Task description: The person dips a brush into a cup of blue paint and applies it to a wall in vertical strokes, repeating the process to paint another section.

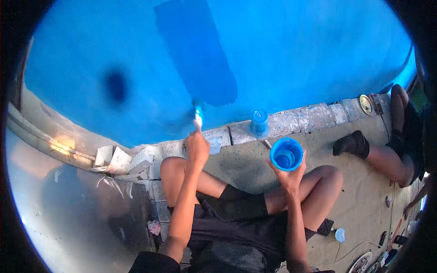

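My left hand (pixel 197 148) is closed around the handle of a paintbrush (pixel 198 117), its bristles at the blue wall (pixel 296 54). Just above the brush, a broad band of darker blue paint (pixel 200 54) runs down the wall. In my right hand (pixel 291 176) is a blue plastic cup (pixel 287 154), tilted so that I see blue paint inside. Beyond it, another blue cup (pixel 259 123) stands upside down on the paved ledge by the wall. A thin handle-like piece (pixel 267 143) shows beside the held cup, its rest hidden.
Another person's bent leg (pixel 384 159) lies at the right. A round metal lid (pixel 365 104) rests on the stone ledge (pixel 314 119). Crumpled white paper (pixel 119 160) is at the left, near a shiny metal surface (pixel 86 204). Cables and small items (pixel 387 252) lie at lower right.
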### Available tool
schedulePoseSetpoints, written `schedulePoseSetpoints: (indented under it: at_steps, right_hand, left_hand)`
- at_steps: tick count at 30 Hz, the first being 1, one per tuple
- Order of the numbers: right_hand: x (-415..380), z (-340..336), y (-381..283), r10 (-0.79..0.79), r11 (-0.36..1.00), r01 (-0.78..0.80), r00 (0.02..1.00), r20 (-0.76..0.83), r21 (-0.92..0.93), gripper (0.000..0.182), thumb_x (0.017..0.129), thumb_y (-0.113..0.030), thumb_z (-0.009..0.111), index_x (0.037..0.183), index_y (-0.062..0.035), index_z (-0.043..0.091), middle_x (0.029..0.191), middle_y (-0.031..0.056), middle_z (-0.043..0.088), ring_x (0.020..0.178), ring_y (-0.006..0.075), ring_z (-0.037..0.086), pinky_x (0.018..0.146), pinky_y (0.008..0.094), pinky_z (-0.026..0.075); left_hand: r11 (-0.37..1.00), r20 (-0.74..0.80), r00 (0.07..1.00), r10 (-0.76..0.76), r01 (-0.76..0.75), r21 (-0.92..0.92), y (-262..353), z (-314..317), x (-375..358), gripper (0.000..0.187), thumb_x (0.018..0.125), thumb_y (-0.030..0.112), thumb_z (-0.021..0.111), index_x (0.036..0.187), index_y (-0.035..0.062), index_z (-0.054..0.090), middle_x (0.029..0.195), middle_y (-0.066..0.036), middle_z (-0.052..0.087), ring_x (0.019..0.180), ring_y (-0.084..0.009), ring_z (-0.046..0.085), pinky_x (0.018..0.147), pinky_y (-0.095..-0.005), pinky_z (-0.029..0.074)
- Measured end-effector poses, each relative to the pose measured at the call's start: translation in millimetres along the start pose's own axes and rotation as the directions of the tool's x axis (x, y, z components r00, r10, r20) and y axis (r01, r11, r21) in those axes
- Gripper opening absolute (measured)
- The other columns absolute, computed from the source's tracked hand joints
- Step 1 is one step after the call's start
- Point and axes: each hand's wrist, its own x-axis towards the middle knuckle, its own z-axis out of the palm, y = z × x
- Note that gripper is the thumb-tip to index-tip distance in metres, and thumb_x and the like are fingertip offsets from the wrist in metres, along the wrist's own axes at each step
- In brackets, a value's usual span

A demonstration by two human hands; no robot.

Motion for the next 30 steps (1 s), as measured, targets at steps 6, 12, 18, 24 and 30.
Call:
schedulePoseSetpoints:
  at_steps: [6, 12, 18, 24, 30]
  right_hand:
    - [1, 0, 0, 0.017, 0.998, -0.017, 1.000, -0.006, 0.059, 0.069, 0.063, -0.024, 0.095, 0.117, -0.0028, 0.057, 0.108, 0.0112, 0.066, 0.098, 0.0231, 0.066, 0.086, 0.0365, 0.053]
    - [1, 0, 6, 0.000, 1.000, 0.001, 1.000, -0.018, 0.027, 0.071, 0.062, -0.025, 0.096, 0.117, -0.0031, 0.058, 0.108, 0.0113, 0.066, 0.098, 0.0231, 0.066, 0.087, 0.0364, 0.053]
    - [0, 1, 6, 0.036, 0.999, -0.036, 0.999, -0.005, 0.019, 0.072, 0.062, -0.026, 0.097, 0.117, -0.0031, 0.057, 0.108, 0.0108, 0.066, 0.099, 0.0227, 0.066, 0.088, 0.0360, 0.052]
    - [1, 7, 5, 0.068, 0.996, -0.069, 0.998, 0.015, 0.052, 0.075, 0.060, -0.024, 0.098, 0.119, -0.0028, 0.056, 0.109, 0.0098, 0.065, 0.099, 0.0208, 0.065, 0.089, 0.0357, 0.052]
    - [0, 8, 13, 0.071, 0.997, -0.071, 0.997, 0.023, -0.015, 0.076, 0.060, -0.024, 0.098, 0.119, -0.0028, 0.055, 0.109, 0.0102, 0.065, 0.099, 0.0210, 0.065, 0.088, 0.0358, 0.052]
  left_hand:
    - [0.997, 0.135, 0.989, 0.058, -0.063, 0.033, -3, -18, -13, 0.037, 0.076, 0.003, 0.063, 0.111, -0.0103, 0.062, 0.092, -0.031, 0.067, 0.090, -0.0465, 0.066, 0.082, -0.0550, 0.052]
    - [0.994, -0.132, 0.986, 0.100, -0.106, -0.036, 31, -99, 33, 0.041, 0.087, 0.005, 0.055, 0.125, -0.0074, 0.060, 0.098, -0.032, 0.065, 0.093, -0.0481, 0.063, 0.080, -0.0523, 0.050]
    - [0.996, -0.213, 0.974, 0.073, -0.082, -0.035, 63, -177, 29, 0.048, 0.086, 0.000, 0.056, 0.133, -0.0071, 0.056, 0.090, -0.029, 0.067, 0.081, -0.0447, 0.065, 0.071, -0.0501, 0.049]
    - [0.974, -0.494, 0.858, 0.143, -0.211, -0.085, 74, -196, 20, 0.051, 0.089, -0.006, 0.051, 0.140, -0.0020, 0.053, 0.088, -0.027, 0.063, 0.079, -0.0435, 0.063, 0.069, -0.0497, 0.047]
    - [0.991, -0.250, 0.961, 0.116, -0.127, -0.031, 38, -82, 16, 0.077, 0.085, -0.009, 0.053, 0.156, -0.0008, 0.023, 0.096, -0.028, 0.062, 0.085, -0.0451, 0.063, 0.075, -0.0525, 0.049]
